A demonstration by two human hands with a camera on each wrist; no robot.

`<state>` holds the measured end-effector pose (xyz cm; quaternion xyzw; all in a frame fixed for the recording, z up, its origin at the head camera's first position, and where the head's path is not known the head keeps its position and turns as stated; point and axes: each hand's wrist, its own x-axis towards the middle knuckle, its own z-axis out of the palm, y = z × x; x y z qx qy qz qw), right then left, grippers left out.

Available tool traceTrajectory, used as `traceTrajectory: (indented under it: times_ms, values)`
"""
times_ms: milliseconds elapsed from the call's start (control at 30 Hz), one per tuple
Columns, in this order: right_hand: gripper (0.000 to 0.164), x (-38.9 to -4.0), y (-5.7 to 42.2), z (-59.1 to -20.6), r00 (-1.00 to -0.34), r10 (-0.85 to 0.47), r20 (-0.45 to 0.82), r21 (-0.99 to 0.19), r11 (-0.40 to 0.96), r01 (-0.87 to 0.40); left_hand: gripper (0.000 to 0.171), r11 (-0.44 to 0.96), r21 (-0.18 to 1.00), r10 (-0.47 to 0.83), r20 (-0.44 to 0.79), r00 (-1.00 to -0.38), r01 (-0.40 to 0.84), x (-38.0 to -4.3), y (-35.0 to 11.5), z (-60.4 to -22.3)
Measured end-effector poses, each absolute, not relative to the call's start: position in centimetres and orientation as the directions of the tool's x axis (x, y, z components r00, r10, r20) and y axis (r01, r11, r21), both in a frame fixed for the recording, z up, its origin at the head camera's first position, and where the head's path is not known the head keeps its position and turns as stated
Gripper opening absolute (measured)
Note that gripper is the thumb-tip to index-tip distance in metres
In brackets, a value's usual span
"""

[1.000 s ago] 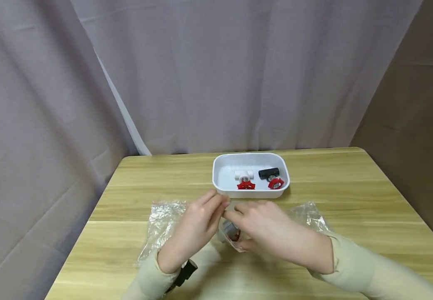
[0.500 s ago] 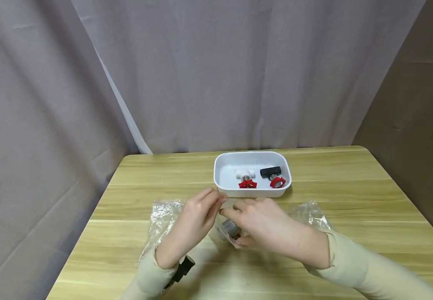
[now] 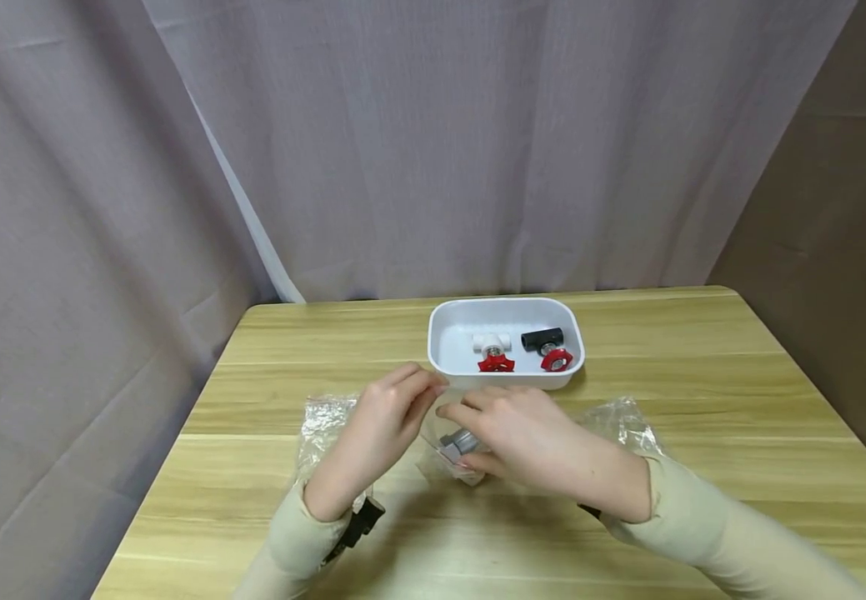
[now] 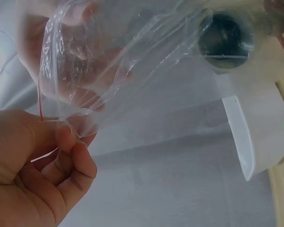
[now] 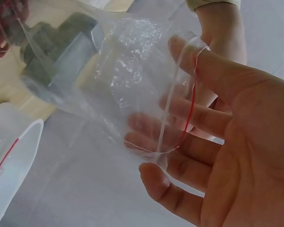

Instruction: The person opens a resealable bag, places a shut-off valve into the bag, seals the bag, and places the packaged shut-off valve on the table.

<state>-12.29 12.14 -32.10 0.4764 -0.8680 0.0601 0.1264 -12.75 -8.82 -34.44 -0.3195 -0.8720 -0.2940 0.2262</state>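
Observation:
A clear zip bag (image 5: 132, 61) with a red line along its mouth hangs between my hands. Inside it lies a grey pipe valve (image 3: 457, 442); its red handwheel (image 5: 2, 28) shows in the right wrist view. My left hand (image 3: 391, 417) pinches the bag's rim between thumb and curled fingers, plainest in the left wrist view. My right hand (image 3: 530, 433) has several fingers in the bag's mouth, spread apart and fairly straight, and touches the plastic from within. In the left wrist view, the valve's round dark opening (image 4: 222, 40) shows through the plastic.
Behind the hands stands a white tray (image 3: 506, 380) holding a white valve (image 3: 491, 342) and a black valve (image 3: 543, 339), both with red handwheels. Crumpled clear bags lie at the left (image 3: 325, 421) and right (image 3: 623, 425) on the wooden table (image 3: 252, 358).
Both hands have shifted slightly left and up in the head view. The grey valve has turned inside the bag, and the bag's lower end has swung a little.

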Motion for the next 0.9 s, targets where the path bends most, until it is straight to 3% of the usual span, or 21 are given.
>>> traceTrajectory:
  times_ms: [333,500,633,767,900]
  values:
    - [0.042,-13.0,12.8,-33.3,-0.509,-0.802,0.311,-0.026,0.529,-0.848,0.005,0.642,0.374,0.424,0.554,-0.716,0.669,-12.8,-8.4,-35.3]
    - [0.032,-13.3,13.3,-34.2,-0.476,-0.783,0.401,-0.058,0.497,-0.866,0.020,0.648,0.352,0.429,0.564,-0.705,0.676,-12.1,-8.8,-36.2]
    - [0.020,-13.4,14.0,-34.9,-0.409,-0.765,0.498,-0.093,0.421,-0.902,0.033,0.616,0.331,0.439,0.610,-0.660,0.715,-11.5,-9.6,-37.0]
    - [0.023,-13.4,15.1,-35.6,-0.333,-0.746,0.578,-0.100,0.340,-0.935,0.035,0.579,0.267,0.495,0.636,-0.592,0.771,-11.1,-10.9,-37.5]
    - [0.028,-13.5,16.6,-36.2,-0.351,-0.716,0.604,-0.117,0.356,-0.927,0.035,0.549,0.186,0.574,0.624,-0.530,0.815,-11.1,-11.9,-37.6]
